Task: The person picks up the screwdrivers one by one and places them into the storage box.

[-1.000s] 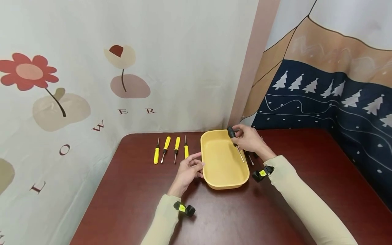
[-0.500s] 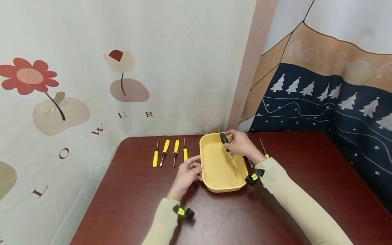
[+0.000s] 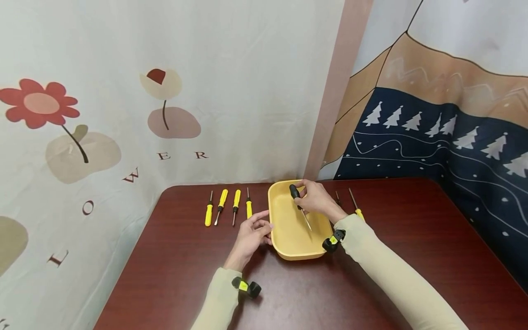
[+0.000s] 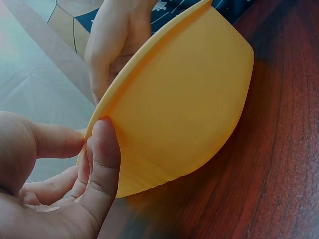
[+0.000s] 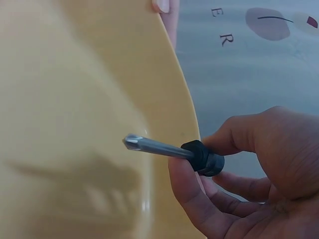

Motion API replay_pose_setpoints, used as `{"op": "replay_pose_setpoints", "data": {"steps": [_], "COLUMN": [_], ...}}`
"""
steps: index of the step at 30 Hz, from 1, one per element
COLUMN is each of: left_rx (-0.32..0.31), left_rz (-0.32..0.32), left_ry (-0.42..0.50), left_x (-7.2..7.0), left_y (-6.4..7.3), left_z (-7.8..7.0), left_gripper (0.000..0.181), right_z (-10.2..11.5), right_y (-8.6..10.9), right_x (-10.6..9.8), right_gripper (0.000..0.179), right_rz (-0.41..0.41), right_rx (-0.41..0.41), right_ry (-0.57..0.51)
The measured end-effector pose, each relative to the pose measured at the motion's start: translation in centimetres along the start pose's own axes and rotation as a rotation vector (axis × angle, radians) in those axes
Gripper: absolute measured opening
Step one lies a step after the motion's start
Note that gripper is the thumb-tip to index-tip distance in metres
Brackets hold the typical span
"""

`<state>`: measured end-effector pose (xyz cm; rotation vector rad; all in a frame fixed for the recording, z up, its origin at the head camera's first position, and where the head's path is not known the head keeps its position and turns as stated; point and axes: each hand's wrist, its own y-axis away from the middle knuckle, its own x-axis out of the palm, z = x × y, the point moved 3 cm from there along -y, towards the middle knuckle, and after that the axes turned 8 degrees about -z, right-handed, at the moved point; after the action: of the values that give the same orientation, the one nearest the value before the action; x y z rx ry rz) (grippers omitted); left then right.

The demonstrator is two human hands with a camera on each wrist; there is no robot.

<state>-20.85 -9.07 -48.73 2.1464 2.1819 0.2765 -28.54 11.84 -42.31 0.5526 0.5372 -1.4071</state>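
My right hand (image 3: 315, 198) grips a Phillips screwdriver by its black handle (image 3: 294, 191), over the inside of a yellow plastic tray (image 3: 284, 220). The metal shank slants down towards the tray floor, and in the right wrist view its cross-shaped tip (image 5: 132, 142) stands out past the fingers. Whether the tip touches the floor I cannot tell. At the tray's left side, my left hand (image 3: 251, 233) holds the rim between thumb and fingers; the left wrist view shows the thumb (image 4: 104, 149) along the outer wall.
Several yellow-handled screwdrivers lie in a row left of the tray, among them one at the row's left end (image 3: 208, 215). Right of it lies another yellow-handled screwdriver (image 3: 359, 212), partly behind the right sleeve. A printed curtain (image 3: 247, 114) hangs behind the dark red table (image 3: 185, 275).
My right hand has carried the screwdriver leftwards and a little down, from the tray's right rim to above its middle. My left hand has stayed at the tray's left side.
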Motion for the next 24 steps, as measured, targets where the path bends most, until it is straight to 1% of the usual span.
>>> {"op": "replay_pose_setpoints", "data": {"steps": [3, 10, 17, 24], "left_rx": [-0.002, -0.001, -0.002, -0.002], "left_rz": [0.001, 0.004, 0.008, 0.009], "left_ry": [0.000, -0.001, 0.004, 0.001], "left_x": [0.0, 0.0, 0.0, 0.0], "left_y": [0.0, 0.0, 0.0, 0.1], "left_z": [0.0, -0.1, -0.1, -0.1], "left_gripper": [0.052, 0.052, 0.052, 0.052], "right_z": [0.0, 0.0, 0.2, 0.5], "right_y": [-0.2, -0.6, -0.7, -0.8], "right_x": [0.4, 1.4, 2.2, 2.8], "right_gripper": [0.051, 0.048, 0.050, 0.050], "right_rz": [0.000, -0.005, 0.022, 0.044], "right_rx": [-0.002, -0.048, -0.012, 0.004], "right_ry": [0.015, 0.038, 0.059, 0.069]}}
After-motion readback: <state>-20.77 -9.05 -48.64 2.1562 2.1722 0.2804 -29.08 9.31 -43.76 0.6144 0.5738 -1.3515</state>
